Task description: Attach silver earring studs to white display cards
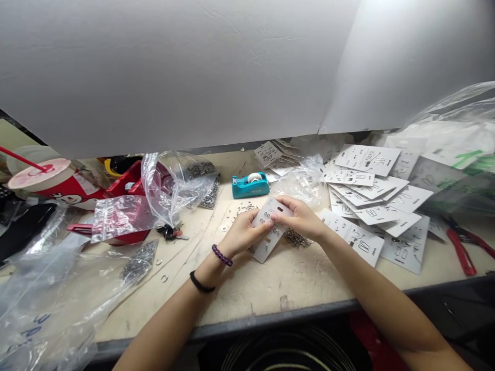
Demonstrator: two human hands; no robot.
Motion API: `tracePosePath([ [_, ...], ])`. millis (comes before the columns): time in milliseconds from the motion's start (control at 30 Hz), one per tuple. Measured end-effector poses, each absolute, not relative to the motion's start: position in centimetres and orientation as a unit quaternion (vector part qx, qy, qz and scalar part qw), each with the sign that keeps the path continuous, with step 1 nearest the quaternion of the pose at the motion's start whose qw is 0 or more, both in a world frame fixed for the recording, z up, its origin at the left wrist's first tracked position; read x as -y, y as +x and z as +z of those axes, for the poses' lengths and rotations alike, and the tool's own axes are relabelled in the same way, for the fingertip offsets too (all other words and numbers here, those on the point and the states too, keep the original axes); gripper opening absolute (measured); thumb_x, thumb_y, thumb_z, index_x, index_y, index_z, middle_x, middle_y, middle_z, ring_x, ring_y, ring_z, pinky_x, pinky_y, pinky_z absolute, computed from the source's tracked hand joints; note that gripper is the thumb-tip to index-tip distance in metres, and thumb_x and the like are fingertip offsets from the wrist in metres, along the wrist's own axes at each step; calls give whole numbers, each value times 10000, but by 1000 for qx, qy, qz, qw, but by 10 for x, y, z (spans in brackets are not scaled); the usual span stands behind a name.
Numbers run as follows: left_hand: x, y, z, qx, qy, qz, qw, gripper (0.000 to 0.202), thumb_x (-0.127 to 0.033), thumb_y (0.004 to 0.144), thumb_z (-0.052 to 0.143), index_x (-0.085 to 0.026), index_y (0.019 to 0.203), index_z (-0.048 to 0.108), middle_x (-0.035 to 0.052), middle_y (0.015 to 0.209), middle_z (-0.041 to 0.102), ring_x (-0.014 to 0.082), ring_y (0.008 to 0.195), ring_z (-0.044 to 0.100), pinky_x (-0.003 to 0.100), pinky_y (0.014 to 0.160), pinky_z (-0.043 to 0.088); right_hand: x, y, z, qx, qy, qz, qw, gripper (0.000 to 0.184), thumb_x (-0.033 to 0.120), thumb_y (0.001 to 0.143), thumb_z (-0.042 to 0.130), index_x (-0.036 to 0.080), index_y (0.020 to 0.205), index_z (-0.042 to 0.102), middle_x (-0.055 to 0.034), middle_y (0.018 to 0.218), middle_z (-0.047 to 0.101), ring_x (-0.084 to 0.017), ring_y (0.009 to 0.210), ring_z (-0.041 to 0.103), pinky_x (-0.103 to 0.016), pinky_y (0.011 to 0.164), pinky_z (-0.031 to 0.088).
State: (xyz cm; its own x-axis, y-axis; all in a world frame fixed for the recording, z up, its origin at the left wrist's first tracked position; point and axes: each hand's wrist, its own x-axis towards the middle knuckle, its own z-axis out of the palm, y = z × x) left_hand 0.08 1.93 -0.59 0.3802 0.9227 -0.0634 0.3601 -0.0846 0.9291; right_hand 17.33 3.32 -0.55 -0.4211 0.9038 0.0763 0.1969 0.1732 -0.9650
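A white display card (271,228) with small metal buckles on it is held over the table's middle. My left hand (243,233) is closed on its left edge, thumb on top. My right hand (300,217) is closed on its upper right part, fingers pinching near the card's middle. A small heap of loose metal rings (297,238) lies on the table just under the right hand. A few single rings (224,227) lie left of the left hand.
A teal tape dispenser (250,185) stands behind the hands. Several finished cards (371,206) are fanned out at the right, with red-handled pliers (462,250) beyond. Clear plastic bags (174,185), a red tray (127,188) and a lidded cup (50,180) crowd the left. The table edge (270,319) runs near me.
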Motion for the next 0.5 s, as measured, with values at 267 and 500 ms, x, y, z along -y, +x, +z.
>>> tracePosePath([
  [267, -15, 3, -4, -491, 683, 283, 461, 294, -415, 727, 564, -123, 748, 542, 18, 692, 562, 127, 615, 499, 215, 529, 384, -35, 175, -7, 660, -370, 554, 347, 285, 260, 730, 601, 163, 987, 526, -43, 944, 572, -164, 867, 550, -281, 733, 453],
  [500, -16, 5, -8, -495, 672, 296, 464, 290, -405, 739, 550, -116, 760, 546, 27, 709, 573, 141, 632, 516, 221, 540, 393, -31, 171, -5, 704, -411, 456, 358, 267, 239, 749, 570, 167, 1001, 524, -44, 937, 577, -169, 864, 545, -300, 763, 434],
])
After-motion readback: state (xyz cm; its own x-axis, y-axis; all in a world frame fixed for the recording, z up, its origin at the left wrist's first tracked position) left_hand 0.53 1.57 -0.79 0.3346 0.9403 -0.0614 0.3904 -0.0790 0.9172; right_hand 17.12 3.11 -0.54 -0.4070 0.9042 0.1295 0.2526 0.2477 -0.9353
